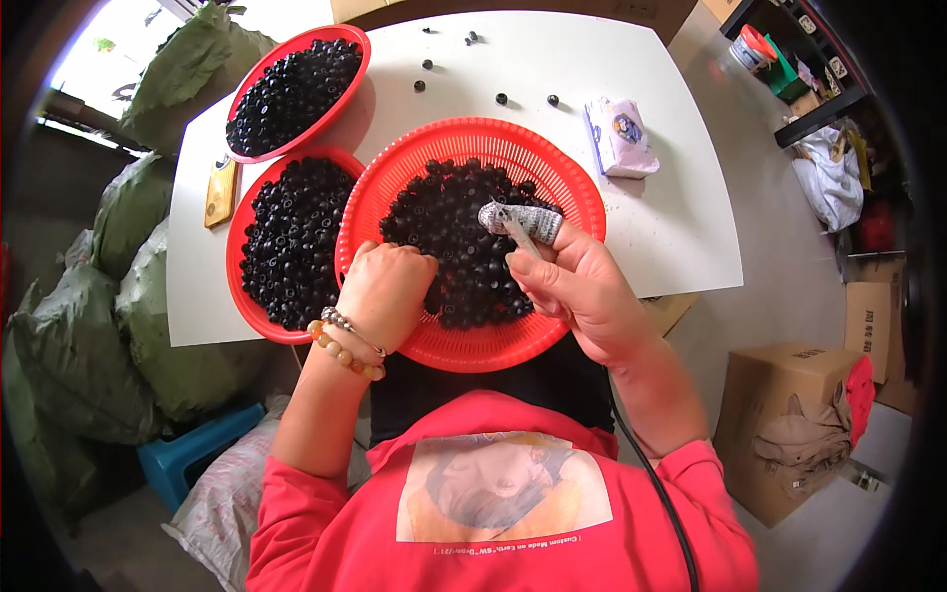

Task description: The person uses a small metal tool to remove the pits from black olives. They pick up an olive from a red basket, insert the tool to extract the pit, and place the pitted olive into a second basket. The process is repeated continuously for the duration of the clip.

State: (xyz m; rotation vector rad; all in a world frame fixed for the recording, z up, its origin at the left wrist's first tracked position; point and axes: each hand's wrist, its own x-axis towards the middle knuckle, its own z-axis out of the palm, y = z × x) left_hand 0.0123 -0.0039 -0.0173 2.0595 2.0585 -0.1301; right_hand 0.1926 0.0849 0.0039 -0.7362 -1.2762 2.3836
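A red slotted plastic basket (582, 197) holds a heap of small round black plastic parts (459, 266), some showing hollow openings. Over its left rim rests my left hand (388, 288), fingers curled down among the parts; their tips, and whatever they grip, are hidden. My right hand (577, 281) is above the basket's right side, closed on a small narrow blade (521, 235), pinched between thumb and forefinger. A grey knitted finger cover (533, 219) wraps that forefinger. Beaded bracelets (345, 345) circle my left wrist.
Two red basins, one far left (363, 74) and one nearer (237, 281), hold more black parts. Loose parts (501, 99) lie farther back on the white table (681, 227). A tissue pack (621, 138) is at right. Green sacks (79, 335) and a cardboard box (779, 414) flank me.
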